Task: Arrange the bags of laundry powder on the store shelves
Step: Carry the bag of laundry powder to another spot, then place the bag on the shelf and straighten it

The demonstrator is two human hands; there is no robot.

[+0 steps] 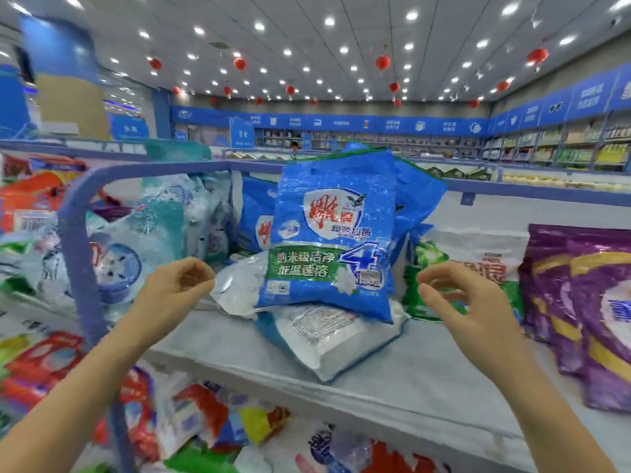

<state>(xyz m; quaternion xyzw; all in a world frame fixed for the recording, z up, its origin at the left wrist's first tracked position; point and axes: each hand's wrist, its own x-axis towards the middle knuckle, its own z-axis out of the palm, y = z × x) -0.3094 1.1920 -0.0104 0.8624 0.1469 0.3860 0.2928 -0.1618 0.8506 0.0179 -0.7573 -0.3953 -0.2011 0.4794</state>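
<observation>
On the shelf [392, 380], a blue bag [327, 240] is flanked by two empty hands.
The bag is stood upright on a flat white bag [334, 339] and leant against more blue bags [420, 192]. Nothing is held: the left hand [177, 285] is loosely curled, the right hand [461, 302] loosely spread. Perched on that soft, uneven base, it could be toppled forward.

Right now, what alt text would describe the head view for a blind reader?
Two empty hands, left hand and right hand, hover either side of an upright blue laundry powder bag on a store shelf, a white bag lying flat at its base. Purple bags sit right of it, teal bags left.
</observation>
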